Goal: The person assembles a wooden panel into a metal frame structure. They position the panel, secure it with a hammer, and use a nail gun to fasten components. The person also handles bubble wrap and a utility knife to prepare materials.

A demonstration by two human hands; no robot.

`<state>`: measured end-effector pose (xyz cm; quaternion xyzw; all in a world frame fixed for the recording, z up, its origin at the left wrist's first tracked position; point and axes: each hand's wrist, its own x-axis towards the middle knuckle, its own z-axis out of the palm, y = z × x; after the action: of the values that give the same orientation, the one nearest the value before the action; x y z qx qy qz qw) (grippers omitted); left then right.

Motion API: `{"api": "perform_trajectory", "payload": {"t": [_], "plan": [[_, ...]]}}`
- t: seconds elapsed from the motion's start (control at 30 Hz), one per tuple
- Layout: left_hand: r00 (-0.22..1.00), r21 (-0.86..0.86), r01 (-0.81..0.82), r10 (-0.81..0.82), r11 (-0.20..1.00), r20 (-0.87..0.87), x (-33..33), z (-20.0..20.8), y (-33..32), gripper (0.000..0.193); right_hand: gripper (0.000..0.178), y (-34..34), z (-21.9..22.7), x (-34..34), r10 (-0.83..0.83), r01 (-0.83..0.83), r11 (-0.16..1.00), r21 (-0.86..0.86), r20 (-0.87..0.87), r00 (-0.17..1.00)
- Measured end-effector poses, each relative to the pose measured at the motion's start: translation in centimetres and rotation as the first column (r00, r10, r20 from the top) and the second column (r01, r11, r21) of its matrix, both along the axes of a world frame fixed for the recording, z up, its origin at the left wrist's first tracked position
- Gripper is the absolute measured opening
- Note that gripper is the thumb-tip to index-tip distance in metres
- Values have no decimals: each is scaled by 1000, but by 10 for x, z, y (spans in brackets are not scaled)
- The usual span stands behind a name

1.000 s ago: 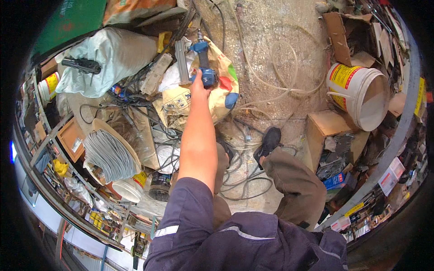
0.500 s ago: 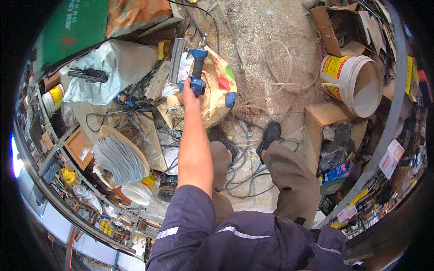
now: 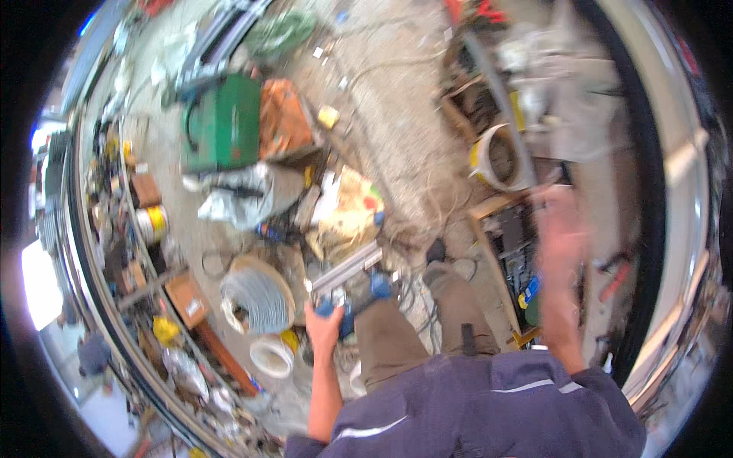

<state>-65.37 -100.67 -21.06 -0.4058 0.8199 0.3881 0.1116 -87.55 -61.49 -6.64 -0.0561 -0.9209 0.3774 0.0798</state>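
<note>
In my left hand is a nail gun, with blue ends and a long silver magazine. My fingers close round its blue end, in front of my left thigh. The magazine slants up to the right, over the floor clutter. My right hand is reached out over the grey bench on the right, smeared by motion. Whether its fingers hold anything cannot be made out. A red-handled tool lies on the bench to the right of that forearm.
A green case stands at the far left beside an orange bag. Nearer are a crumpled paper sack, a coil of grey cable and a white bucket. Another bucket lies by the bench, and hoses cross the floor.
My left hand has drawn the nail gun back from above the paper sack toward my body, and it has turned. My right arm has come into view over the bench. The view has swung right.
</note>
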Motion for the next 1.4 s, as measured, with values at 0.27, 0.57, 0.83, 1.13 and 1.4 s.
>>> {"api": "perform_trajectory", "payload": {"t": [0.27,0.57,0.83,1.13,1.4], "plan": [[920,338,373,-391,864,-18,-19,177,75,68,63,-108,-5,205,767,-721,631,-287,374,522],[298,391,888,-950,240,-93,-31,214,232,62,77,-6,55,328,231,-82,948,-308,484,844],[-28,688,663,-929,-294,-370,84,246,398,46,58,71,21,559,-704,745,561,-361,264,659],[-225,372,760,-753,-532,-618,229,299,560,27,26,161,71,833,-958,943,-116,-312,285,-24],[-351,130,710,-508,-692,-787,388,405,692,16,12,231,135,1048,-943,906,-318,-280,194,-271]]}}
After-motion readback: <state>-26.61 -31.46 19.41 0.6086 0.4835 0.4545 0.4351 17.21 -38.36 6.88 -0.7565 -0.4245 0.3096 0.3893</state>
